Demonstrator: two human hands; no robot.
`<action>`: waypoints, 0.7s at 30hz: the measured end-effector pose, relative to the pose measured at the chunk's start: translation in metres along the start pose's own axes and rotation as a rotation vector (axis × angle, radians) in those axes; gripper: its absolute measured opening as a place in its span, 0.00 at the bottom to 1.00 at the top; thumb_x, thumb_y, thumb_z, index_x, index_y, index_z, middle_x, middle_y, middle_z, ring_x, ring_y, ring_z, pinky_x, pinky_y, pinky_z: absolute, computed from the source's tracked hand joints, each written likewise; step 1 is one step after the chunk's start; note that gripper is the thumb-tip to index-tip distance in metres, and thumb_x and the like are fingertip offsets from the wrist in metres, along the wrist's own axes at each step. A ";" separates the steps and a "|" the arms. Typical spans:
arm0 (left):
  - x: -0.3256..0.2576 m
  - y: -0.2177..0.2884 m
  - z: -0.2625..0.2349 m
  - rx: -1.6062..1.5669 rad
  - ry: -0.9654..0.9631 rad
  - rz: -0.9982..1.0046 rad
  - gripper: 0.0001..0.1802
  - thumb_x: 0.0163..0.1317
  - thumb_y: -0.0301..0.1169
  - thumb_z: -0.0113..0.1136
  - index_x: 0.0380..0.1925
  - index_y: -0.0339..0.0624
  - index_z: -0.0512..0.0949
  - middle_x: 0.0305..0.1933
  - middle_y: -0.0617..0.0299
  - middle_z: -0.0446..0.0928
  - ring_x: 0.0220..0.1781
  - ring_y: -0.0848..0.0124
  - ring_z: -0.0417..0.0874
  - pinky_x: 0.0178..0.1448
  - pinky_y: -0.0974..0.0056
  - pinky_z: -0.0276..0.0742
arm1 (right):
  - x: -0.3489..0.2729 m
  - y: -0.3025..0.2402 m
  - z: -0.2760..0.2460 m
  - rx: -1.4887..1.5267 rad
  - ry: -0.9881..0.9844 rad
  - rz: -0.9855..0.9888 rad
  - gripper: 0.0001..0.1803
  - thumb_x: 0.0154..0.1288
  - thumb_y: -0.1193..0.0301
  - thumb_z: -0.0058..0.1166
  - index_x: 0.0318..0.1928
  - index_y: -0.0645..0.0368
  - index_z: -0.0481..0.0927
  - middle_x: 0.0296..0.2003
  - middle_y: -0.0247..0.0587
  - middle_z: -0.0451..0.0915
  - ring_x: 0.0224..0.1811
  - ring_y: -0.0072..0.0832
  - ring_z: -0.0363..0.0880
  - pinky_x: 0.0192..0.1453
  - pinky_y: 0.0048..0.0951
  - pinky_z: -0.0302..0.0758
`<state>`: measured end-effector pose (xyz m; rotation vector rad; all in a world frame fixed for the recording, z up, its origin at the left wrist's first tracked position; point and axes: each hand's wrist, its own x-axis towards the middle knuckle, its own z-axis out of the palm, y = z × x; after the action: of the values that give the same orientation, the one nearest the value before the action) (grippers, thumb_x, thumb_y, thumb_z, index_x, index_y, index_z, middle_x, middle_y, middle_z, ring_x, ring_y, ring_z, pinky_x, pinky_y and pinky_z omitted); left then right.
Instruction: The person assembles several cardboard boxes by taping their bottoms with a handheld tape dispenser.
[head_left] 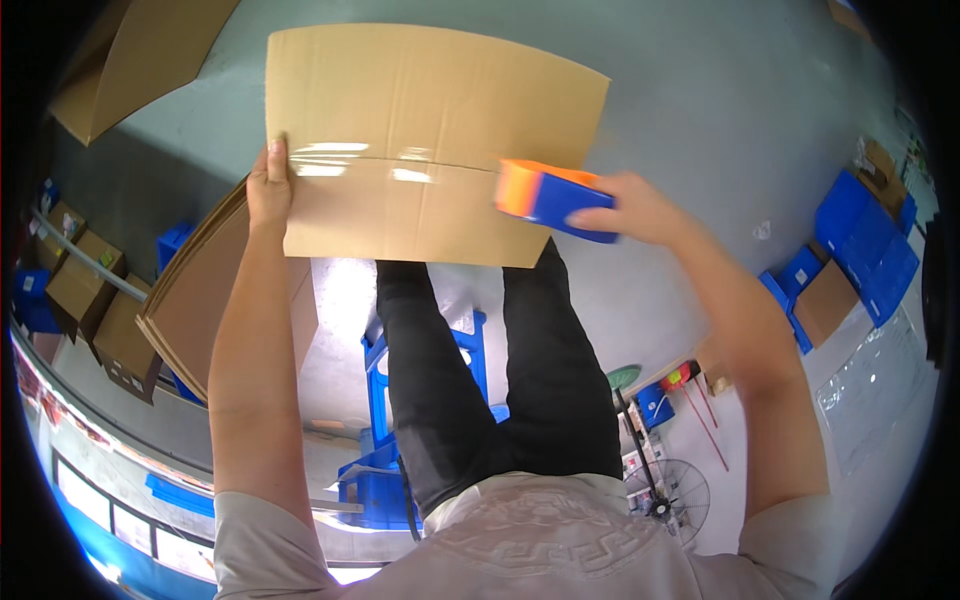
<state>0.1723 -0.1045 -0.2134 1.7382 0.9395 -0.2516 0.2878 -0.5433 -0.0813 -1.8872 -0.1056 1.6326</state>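
**Nearly there: tape run most of the way along the box seam**

Mostly sealed. Flat cardboard box (430,140) held up over the floor (700,90), glossy clear tape (350,160) laid along the centre seam from the left edge to the orange-and-blue tape dispenser (552,198). Short stretch at the right edge bare, cut not yet made. Left hand (268,185) pinching the left edge, thumb on the tape start. Right hand (640,208) closed round the dispenser. Stacked flat cartons (205,290) lower left, blue bins (865,240) far right.

The tape dispenser (553,199) is motion-blurred, and it covers part of the cardboard box (430,140) seam — the tape roll itself cannot be made out. The right hand (640,208) has its fingertips hidden behind the dispenser. The stack of flat cardboard (195,300) is partly hidden behind the left forearm — its sheet count cannot be told
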 end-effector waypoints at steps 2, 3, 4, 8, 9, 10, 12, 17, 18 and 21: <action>0.003 -0.004 -0.002 0.016 -0.011 -0.025 0.31 0.68 0.51 0.50 0.56 0.33 0.73 0.55 0.55 0.76 0.57 0.69 0.73 0.62 0.66 0.66 | -0.046 0.042 -0.023 -0.065 0.077 0.125 0.27 0.52 0.54 0.65 0.44 0.64 0.81 0.32 0.42 0.81 0.34 0.26 0.78 0.42 0.29 0.73; 0.004 -0.004 -0.003 0.029 -0.010 -0.051 0.32 0.67 0.52 0.50 0.56 0.33 0.73 0.55 0.55 0.76 0.57 0.69 0.73 0.62 0.66 0.66 | -0.064 0.056 -0.033 -0.035 0.088 0.188 0.27 0.52 0.55 0.65 0.44 0.64 0.81 0.32 0.42 0.81 0.34 0.26 0.78 0.42 0.29 0.74; 0.005 -0.005 -0.003 0.028 -0.024 -0.050 0.32 0.67 0.52 0.50 0.56 0.33 0.73 0.55 0.55 0.76 0.57 0.69 0.73 0.62 0.66 0.66 | -0.078 0.067 -0.039 -0.005 0.099 0.254 0.26 0.52 0.55 0.65 0.44 0.64 0.81 0.32 0.42 0.82 0.34 0.26 0.78 0.43 0.29 0.74; 0.003 -0.002 0.001 0.095 -0.015 -0.078 0.35 0.66 0.55 0.49 0.56 0.32 0.72 0.54 0.55 0.76 0.57 0.69 0.73 0.62 0.66 0.66 | -0.087 0.091 -0.046 0.038 0.155 0.311 0.26 0.53 0.55 0.64 0.45 0.64 0.81 0.32 0.44 0.82 0.34 0.26 0.79 0.43 0.29 0.73; 0.004 -0.003 -0.003 0.087 -0.008 -0.072 0.36 0.66 0.56 0.49 0.57 0.32 0.72 0.54 0.55 0.76 0.57 0.69 0.73 0.61 0.66 0.67 | -0.078 0.091 -0.045 -0.041 0.127 0.344 0.25 0.53 0.56 0.64 0.44 0.64 0.81 0.33 0.44 0.82 0.34 0.27 0.79 0.42 0.29 0.73; 0.004 -0.005 -0.007 0.079 0.000 -0.066 0.37 0.66 0.57 0.49 0.57 0.32 0.72 0.55 0.55 0.76 0.57 0.69 0.73 0.61 0.66 0.67 | -0.068 0.092 -0.043 -0.120 0.098 0.376 0.25 0.53 0.56 0.64 0.44 0.63 0.82 0.33 0.45 0.82 0.34 0.28 0.79 0.42 0.30 0.73; 0.003 -0.003 -0.001 0.035 -0.026 -0.098 0.38 0.65 0.58 0.49 0.57 0.32 0.71 0.55 0.55 0.76 0.57 0.69 0.74 0.61 0.66 0.68 | -0.054 0.102 -0.038 -0.100 0.147 0.345 0.25 0.53 0.55 0.63 0.43 0.63 0.82 0.32 0.45 0.82 0.33 0.30 0.79 0.41 0.30 0.73; 0.006 -0.007 0.000 0.128 0.033 -0.075 0.38 0.65 0.57 0.49 0.58 0.31 0.70 0.55 0.55 0.75 0.57 0.69 0.74 0.61 0.66 0.67 | -0.001 0.067 -0.010 -0.348 0.182 0.447 0.23 0.55 0.52 0.59 0.38 0.61 0.83 0.29 0.45 0.82 0.34 0.37 0.80 0.41 0.34 0.74; 0.009 -0.009 0.000 0.125 0.030 -0.074 0.38 0.65 0.57 0.49 0.58 0.31 0.70 0.55 0.55 0.75 0.57 0.69 0.74 0.61 0.66 0.67 | 0.011 0.075 0.004 -0.509 0.294 0.454 0.22 0.57 0.51 0.57 0.34 0.61 0.82 0.30 0.46 0.82 0.35 0.39 0.81 0.42 0.35 0.75; 0.009 -0.012 -0.004 -0.004 -0.001 -0.086 0.36 0.67 0.56 0.48 0.58 0.31 0.71 0.56 0.56 0.75 0.57 0.68 0.74 0.61 0.66 0.68 | 0.031 0.070 0.038 -0.604 0.472 0.491 0.23 0.59 0.51 0.55 0.33 0.62 0.80 0.31 0.48 0.82 0.38 0.43 0.81 0.44 0.37 0.75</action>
<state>0.1686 -0.0952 -0.2258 1.6961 1.0148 -0.3063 0.2363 -0.5698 -0.1446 -2.9031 0.0826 1.4957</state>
